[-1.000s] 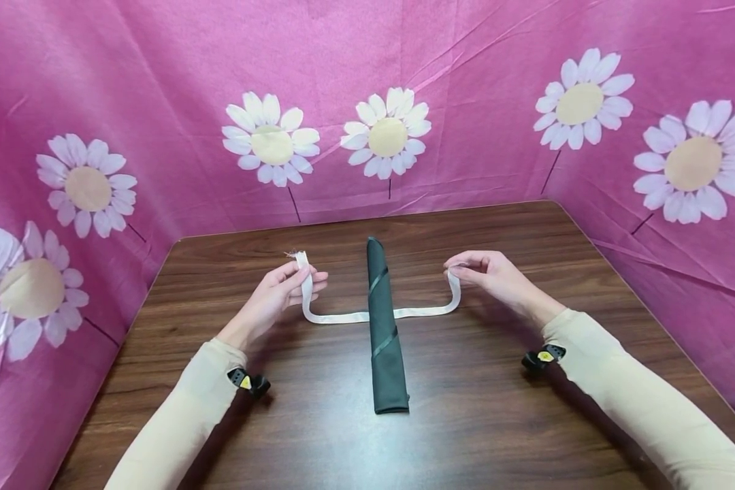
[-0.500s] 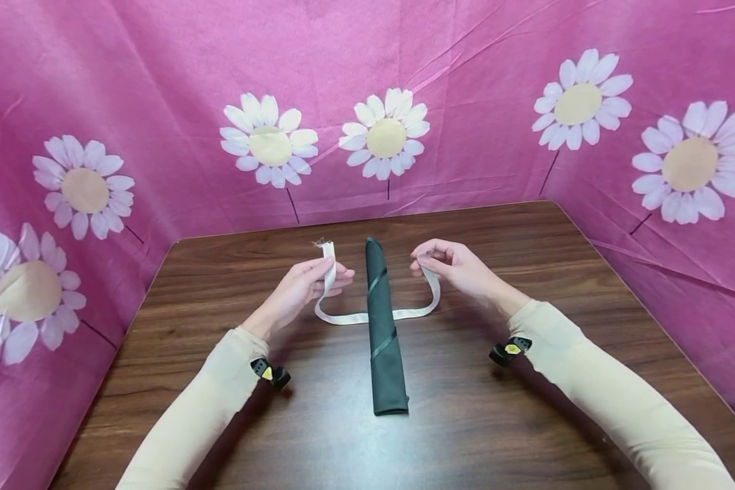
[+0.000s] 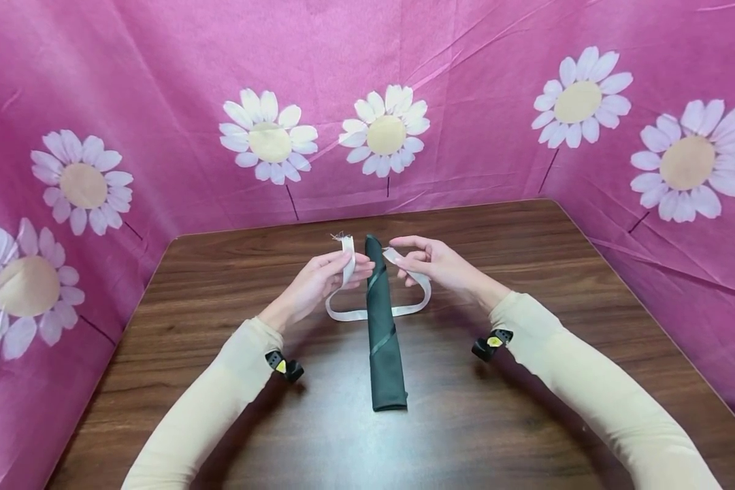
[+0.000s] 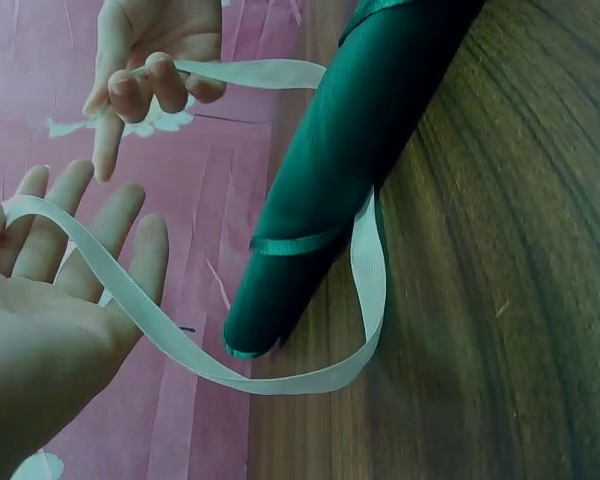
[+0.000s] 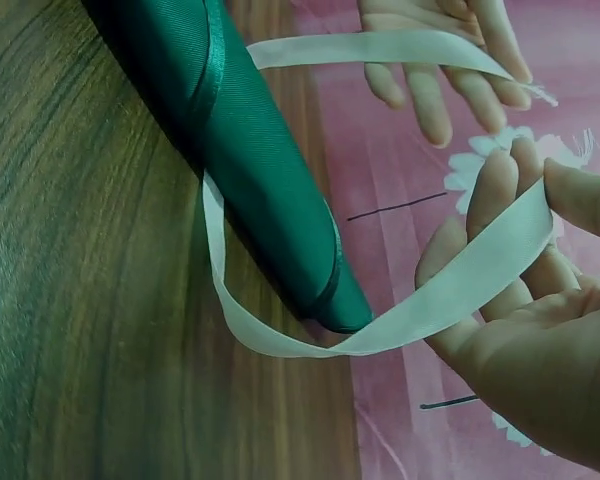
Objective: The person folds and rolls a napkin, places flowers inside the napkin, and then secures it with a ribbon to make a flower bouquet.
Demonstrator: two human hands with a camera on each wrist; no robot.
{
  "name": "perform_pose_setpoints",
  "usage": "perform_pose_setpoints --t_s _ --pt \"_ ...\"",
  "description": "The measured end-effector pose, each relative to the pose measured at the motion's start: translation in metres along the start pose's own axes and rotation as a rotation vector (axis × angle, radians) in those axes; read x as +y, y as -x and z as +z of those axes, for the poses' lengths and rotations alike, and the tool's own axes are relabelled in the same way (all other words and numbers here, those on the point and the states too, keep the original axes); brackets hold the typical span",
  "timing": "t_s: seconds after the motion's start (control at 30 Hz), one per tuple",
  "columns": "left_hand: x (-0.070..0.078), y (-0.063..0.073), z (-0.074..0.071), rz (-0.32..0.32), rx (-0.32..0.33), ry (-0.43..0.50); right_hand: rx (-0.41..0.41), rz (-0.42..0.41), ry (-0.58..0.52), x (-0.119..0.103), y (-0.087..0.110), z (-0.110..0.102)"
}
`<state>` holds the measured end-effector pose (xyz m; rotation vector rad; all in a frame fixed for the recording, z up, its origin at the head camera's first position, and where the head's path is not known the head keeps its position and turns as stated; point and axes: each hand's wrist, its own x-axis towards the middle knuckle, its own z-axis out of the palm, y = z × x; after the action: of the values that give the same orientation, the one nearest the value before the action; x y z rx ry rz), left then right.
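A dark green cloth roll (image 3: 384, 340), with a thin shiny edge spiralling round it, lies lengthwise on the table. Beneath it passes a white ribbon (image 3: 344, 316), whose two sides rise in loops. My left hand (image 3: 321, 275) pinches one end between thumb and fingers, left of the roll's far part; the frayed tip sticks up above the thumb. On the other side my right hand (image 3: 441, 267) pinches the opposite end, which points toward the roll. Both hands are raised above the table, close to each other. In the left wrist view the ribbon (image 4: 270, 384) curves under the roll (image 4: 330, 150).
The brown wooden table (image 3: 233, 435) bears the roll. A pink cloth with white daisies (image 3: 386, 136) hangs behind it and along both sides. Each wrist wears a small black camera (image 3: 292, 371) over a cream sleeve.
Both hands have moved inward toward the roll, bringing the ribbon's ends closer together and tightening its loops. The roll has stayed in place.
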<state>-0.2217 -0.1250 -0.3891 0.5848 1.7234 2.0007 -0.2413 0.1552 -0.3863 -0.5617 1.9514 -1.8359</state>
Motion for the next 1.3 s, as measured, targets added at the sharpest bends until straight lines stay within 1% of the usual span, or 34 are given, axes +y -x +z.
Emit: perform_pose_setpoints --t_s 0.23,0.37,0.5,0.63,0.7,0.9,1.0,1.13,1.23,1.3 --pt "-0.002 -0.001 0.006 0.026 -0.009 0.042 -0.001 0.072 -0.098 0.004 -0.004 0.007" --pt "-0.004 0.001 0.007 0.059 -0.022 0.084 -0.016 0.099 -0.129 0.009 -0.008 0.012" --pt "-0.007 0.002 0.009 0.081 -0.037 0.105 -0.025 0.117 -0.129 0.011 -0.011 0.017" --pt "-0.009 0.001 0.01 0.091 -0.072 0.121 -0.026 0.124 -0.097 0.011 -0.011 0.021" --pt "-0.01 0.0 0.011 0.094 -0.077 0.13 -0.031 0.125 -0.084 0.011 -0.011 0.023" --pt "-0.011 0.002 0.011 0.098 -0.054 0.134 -0.041 0.138 -0.065 0.015 -0.011 0.023" --pt "-0.013 0.002 0.01 0.081 -0.047 0.119 -0.049 0.131 -0.053 0.016 -0.01 0.023" --pt "-0.014 0.003 0.009 0.056 -0.021 0.087 -0.078 0.114 -0.053 0.016 -0.009 0.023" --pt "-0.013 0.004 0.008 0.059 0.006 0.08 -0.1 0.106 -0.048 0.015 -0.006 0.021" --pt "-0.013 0.004 0.008 0.073 0.024 0.094 -0.103 0.105 -0.037 0.015 -0.005 0.018"
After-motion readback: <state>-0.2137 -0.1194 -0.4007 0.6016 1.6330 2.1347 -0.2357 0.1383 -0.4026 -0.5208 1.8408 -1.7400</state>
